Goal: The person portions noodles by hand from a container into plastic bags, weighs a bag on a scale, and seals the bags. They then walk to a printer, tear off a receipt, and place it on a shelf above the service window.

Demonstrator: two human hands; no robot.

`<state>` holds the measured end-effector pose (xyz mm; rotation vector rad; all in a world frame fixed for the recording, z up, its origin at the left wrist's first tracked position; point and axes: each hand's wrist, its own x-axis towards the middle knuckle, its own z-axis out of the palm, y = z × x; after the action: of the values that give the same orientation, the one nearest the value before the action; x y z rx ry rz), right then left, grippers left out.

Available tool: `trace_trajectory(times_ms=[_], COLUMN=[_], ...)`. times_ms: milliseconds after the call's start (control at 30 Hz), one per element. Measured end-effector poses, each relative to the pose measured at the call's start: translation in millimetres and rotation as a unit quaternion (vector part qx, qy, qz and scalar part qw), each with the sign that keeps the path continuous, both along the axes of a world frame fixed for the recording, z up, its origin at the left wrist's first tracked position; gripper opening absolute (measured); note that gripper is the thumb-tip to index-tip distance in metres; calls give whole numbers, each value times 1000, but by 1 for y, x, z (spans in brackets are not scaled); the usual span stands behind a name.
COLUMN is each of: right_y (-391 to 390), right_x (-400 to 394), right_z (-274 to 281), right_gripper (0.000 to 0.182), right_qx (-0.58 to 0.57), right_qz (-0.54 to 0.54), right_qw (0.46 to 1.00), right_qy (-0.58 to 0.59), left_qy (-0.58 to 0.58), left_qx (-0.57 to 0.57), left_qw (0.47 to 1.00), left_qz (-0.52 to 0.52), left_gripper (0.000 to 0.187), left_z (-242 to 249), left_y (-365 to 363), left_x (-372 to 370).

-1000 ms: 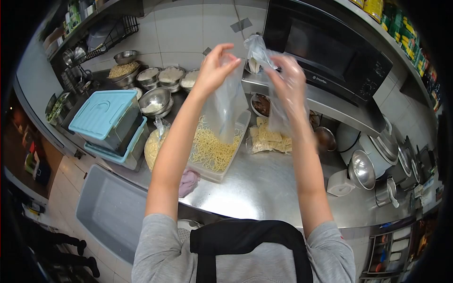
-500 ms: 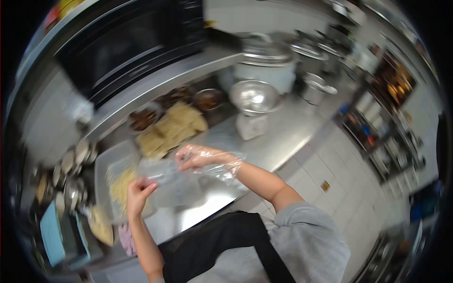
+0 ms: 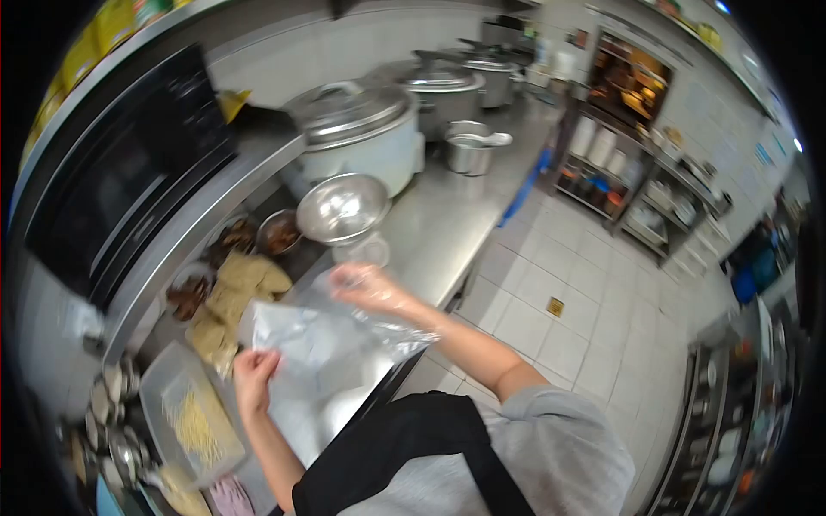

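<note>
Between my hands is a thin clear plastic bag point(image 3: 292, 337), spread out over the steel counter. My left hand point(image 3: 254, 378) is bare and closed, pinching the bag's near left edge. A loose, clear disposable glove covers my right hand point(image 3: 370, 288), its wrinkled cuff hanging at the wrist. The right fingers curl closed on the far side of the plastic; blur hides their exact grip. Left of my left hand lies a translucent tub point(image 3: 155, 391) with pale yellow strips point(image 3: 194, 430) in it. Stacked tan sheets point(image 3: 237, 297) lie beyond the bag.
A steel bowl point(image 3: 344, 209) on a white scale point(image 3: 368, 251) stands past my right hand. Behind are a large lidded cooker point(image 3: 357, 138) and a steel pot point(image 3: 469, 155). Bowls of brown food point(image 3: 191, 292) sit under the shelf point(image 3: 198, 232). A pink cloth point(image 3: 231, 496) lies near the tub.
My view has swung to the right, so the counter things sit further left. The plastic between my hands is more spread out, and my right hand appears higher.
</note>
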<state>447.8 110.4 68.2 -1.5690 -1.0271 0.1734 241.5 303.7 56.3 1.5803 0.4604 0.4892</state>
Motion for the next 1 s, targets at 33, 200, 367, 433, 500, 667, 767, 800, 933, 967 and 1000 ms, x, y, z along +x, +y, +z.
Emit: trace_trajectory(times_ms=[33,200,367,433,500,667,767,800,933,967,1000], right_y=[-7,-13,43,67,93,138,165,170,203,212,217], right_x=[4,-7,-55,-71,-64,-66,-74,-82,-98,-102,-110], right_z=[4,35,12,-6,-29,-28,-33,-33,-43,-47,-45], right_gripper=[17,9,21,20,17,16,13,13,13,14,14], right_qx=[33,-62,-100,-81,-103,-128,-155,-155,-172,-177,-177], right_qz=[19,75,223,252,333,371,351,359,419,449,449], right_qw=[999,973,965,964,927,872,847,837,808,797,797], right_qy=[30,208,96,12,139,292,366,383,376,362,363], left_qy=[-8,-71,-113,-130,-95,-19,32,34,27,28,28], left_qx=[10,2,-62,-84,-100,-64,-50,-70,-104,-110,-110], left_qw=[1000,992,983,978,970,958,953,952,954,954,954], left_qz=[14,109,129,138,202,280,298,296,281,277,277], left_gripper=[11,18,18,17,17,19,17,16,16,15,15], left_z=[-1,0,-15,-18,-15,-23,-21,-20,-23,-27,-31], left_y=[0,-22,-36,-32,-24,11,19,20,30,33,37], left_x=[7,26,27,10,-14,-134,-181,-193,-237,-245,-252])
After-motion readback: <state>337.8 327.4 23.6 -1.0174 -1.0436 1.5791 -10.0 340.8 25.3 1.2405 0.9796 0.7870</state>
